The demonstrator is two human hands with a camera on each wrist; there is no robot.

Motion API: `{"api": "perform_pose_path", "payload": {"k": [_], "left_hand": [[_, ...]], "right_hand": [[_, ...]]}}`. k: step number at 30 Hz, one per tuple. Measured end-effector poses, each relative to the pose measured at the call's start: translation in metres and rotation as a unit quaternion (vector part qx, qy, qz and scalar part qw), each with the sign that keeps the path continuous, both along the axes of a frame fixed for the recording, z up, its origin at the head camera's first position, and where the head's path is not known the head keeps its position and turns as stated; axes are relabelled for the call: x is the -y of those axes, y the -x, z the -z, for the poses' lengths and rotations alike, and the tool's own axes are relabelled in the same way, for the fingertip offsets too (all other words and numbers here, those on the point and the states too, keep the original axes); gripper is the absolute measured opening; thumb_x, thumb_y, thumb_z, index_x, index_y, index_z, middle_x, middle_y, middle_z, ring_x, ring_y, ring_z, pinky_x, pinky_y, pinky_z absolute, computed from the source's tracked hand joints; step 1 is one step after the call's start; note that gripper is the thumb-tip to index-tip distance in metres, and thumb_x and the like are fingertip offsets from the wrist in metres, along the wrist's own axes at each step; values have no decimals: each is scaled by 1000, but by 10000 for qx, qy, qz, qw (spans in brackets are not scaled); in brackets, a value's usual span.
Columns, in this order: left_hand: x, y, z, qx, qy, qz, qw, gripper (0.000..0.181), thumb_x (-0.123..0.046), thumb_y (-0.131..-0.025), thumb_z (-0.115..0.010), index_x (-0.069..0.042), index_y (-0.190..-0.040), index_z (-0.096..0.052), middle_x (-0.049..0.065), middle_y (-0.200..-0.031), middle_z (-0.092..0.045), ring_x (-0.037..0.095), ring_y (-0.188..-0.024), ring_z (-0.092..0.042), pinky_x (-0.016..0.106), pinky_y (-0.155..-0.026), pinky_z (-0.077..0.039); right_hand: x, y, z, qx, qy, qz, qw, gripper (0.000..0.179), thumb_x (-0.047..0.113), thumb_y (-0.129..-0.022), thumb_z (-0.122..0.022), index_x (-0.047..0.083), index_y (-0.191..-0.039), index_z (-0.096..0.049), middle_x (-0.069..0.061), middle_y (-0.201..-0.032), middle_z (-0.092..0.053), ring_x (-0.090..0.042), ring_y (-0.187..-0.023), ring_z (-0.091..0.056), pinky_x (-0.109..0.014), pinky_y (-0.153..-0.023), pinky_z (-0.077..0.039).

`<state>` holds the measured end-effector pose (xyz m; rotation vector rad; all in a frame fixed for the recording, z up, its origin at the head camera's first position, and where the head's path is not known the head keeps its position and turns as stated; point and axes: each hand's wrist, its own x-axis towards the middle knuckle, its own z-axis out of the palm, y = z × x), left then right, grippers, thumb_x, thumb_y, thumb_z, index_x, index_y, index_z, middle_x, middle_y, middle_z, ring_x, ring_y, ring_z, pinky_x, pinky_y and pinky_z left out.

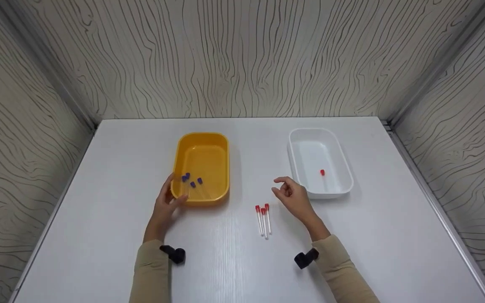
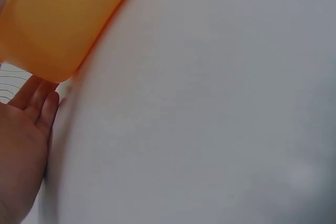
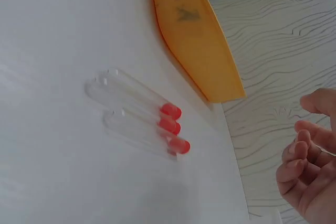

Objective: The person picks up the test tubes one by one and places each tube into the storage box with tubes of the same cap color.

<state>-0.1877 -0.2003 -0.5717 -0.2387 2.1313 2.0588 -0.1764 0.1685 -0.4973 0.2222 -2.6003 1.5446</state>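
Note:
My left hand holds the near-left corner of a yellow tray, thumb on one side and fingers on the other. In the left wrist view, fingers reach behind the tray's corner. Several blue-capped test tubes lie inside this tray. My right hand hovers with nothing in it, thumb and forefinger apart, the other fingers loosely bent. Left of it on the table lie three red-capped test tubes, side by side; the right wrist view shows their clear bodies and red caps.
A white tray stands on the right, just beyond my right hand, with one red-capped tube in it. The white table is bounded by wood-patterned panels at the back and both sides.

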Motion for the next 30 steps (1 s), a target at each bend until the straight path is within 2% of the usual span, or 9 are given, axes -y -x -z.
{"api": "perform_pose_path", "payload": {"k": [4,6,9,13,17,20,24,27,30], "left_hand": [[0,2,6,76,170,-68,9998,79,-37,-86,-71,-53,-146,-22,-8,-163,-19,20,-148,-29,48,-123,-20],[0,4,10,94,223,-137,9996,76,-40,-87,-69,-57,-143,-22,-9,-162,-21,19,-148,-28,49,-123,-21],[0,4,10,14,178,-287,9994,72,-40,-90,-64,-57,-145,-20,-5,-160,-27,19,-148,-29,46,-123,-23],[-1,4,12,-200,114,-751,9969,61,-37,-97,-55,-42,-150,-24,-1,-152,-39,17,-142,-37,40,-122,-27],[-4,5,11,-148,81,-1306,9913,52,-42,-99,-48,-32,-148,-33,-3,-143,-45,14,-131,-46,37,-118,-34],[-7,4,8,-24,-66,-1681,9857,50,-46,-99,-46,-27,-144,-39,-4,-139,-48,10,-126,-48,31,-113,-39],[-11,0,5,-114,-275,-2171,9757,46,-42,-100,-46,-17,-139,-45,-2,-131,-51,8,-119,-49,17,-101,-43],[-14,-6,2,-143,-210,-2378,9710,45,-41,-100,-45,-13,-136,-47,-3,-126,-53,5,-116,-51,12,-99,-44],[-19,-13,-1,-106,-81,-2463,9691,42,-39,-101,-43,-12,-134,-48,-4,-123,-53,5,-116,-51,20,-107,-43]], "right_hand": [[-29,8,20,-197,-194,185,9994,20,7,-86,-69,3,-106,-66,-5,-69,-53,0,-60,-42,-12,-55,-36],[-40,8,21,-321,-279,333,9985,21,4,-85,-69,0,-106,-66,-5,-69,-53,1,-60,-42,-12,-56,-37],[-55,8,22,-562,-335,597,9961,22,2,-84,-70,-3,-104,-66,-6,-68,-53,3,-60,-42,-11,-56,-37],[-72,7,27,-854,-265,941,9915,19,1,-84,-69,-5,-101,-66,-5,-66,-53,5,-59,-42,-10,-54,-38],[-86,4,32,-1004,-122,1241,9871,16,0,-84,-68,-6,-99,-66,-2,-65,-52,5,-58,-42,-10,-53,-37],[-97,3,35,-1004,-70,1503,9835,16,0,-84,-68,-6,-99,-67,3,-65,-51,5,-58,-43,-9,-53,-37],[-111,4,38,-842,75,1902,9781,16,0,-84,-69,-6,-98,-68,10,-64,-47,5,-57,-42,-8,-52,-35],[-118,3,38,-730,309,2193,9724,17,0,-83,-69,-7,-99,-68,12,-63,-46,5,-56,-41,-8,-50,-34],[-121,-1,29,-748,569,2433,9654,18,-3,-83,-68,-11,-99,-66,12,-61,-45,4,-54,-40,-8,-49,-33]]}}
